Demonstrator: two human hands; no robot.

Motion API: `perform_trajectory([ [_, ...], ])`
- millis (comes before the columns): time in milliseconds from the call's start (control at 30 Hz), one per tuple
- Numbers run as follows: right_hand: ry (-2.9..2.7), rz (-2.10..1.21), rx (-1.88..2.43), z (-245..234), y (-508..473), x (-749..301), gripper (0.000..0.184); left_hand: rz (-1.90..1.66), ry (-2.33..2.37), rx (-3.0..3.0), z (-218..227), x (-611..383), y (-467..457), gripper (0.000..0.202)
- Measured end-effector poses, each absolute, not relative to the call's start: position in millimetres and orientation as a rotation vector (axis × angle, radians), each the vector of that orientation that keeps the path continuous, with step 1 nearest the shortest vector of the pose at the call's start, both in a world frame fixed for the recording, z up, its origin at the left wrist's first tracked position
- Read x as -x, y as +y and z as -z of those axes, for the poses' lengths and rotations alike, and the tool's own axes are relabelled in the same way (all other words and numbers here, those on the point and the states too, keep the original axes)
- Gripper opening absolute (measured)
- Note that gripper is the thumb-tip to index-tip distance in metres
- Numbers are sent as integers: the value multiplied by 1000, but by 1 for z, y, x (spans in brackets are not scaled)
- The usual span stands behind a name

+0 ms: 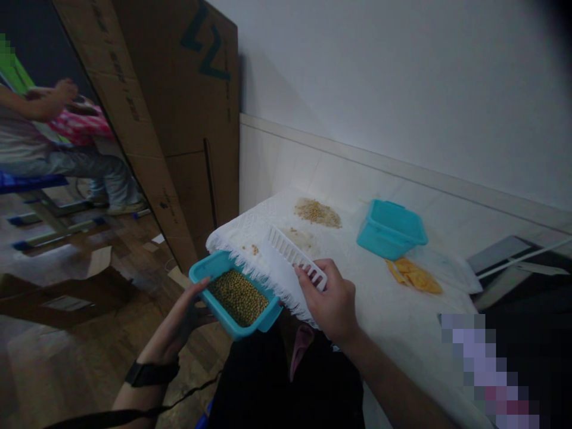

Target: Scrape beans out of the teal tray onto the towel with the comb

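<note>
My left hand (pixel 181 316) grips the left side of a turquoise plastic container (pixel 232 328), its thumb over the rim. Greenish-yellow beans (pixel 239 298) fill the lower part of that container, which sits just off the table's front edge. In my right hand (pixel 330 301) is a white slotted plastic piece (pixel 286 247), held by its near end and slanting over the fringed white cloth (pixel 379 304). Beyond it lies a pile of tan beans or grains (pixel 317 213). A few loose ones (pixel 254 249) rest near the cloth's left edge.
A second turquoise container (pixel 379 241) stands at the back right, beside a folded yellow item (pixel 413 276) and clear plastic. A tall cardboard box (pixel 192 119) borders the table's left. A wall (pixel 402 89) is behind. Another person (pixel 40 131) sits at far left.
</note>
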State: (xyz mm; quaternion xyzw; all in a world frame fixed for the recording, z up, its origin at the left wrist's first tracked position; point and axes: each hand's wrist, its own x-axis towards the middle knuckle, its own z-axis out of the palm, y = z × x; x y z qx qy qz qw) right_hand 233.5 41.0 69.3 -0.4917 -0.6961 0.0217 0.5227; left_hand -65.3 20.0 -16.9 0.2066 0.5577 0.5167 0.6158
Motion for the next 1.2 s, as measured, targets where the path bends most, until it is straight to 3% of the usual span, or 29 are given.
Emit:
perform_trajectory([
  [333,-1714,-64,1140,-69,47,-226,18,-1252,1322,-465,12,73,21,51],
  [867,-1701,-233,1184,-77,54,-218,22,-1272,1334,-463,15,81,21,59],
  [1200,-1658,-138,1200,-76,63,-216,15,-1245,1347,-460,12,80,21,54],
])
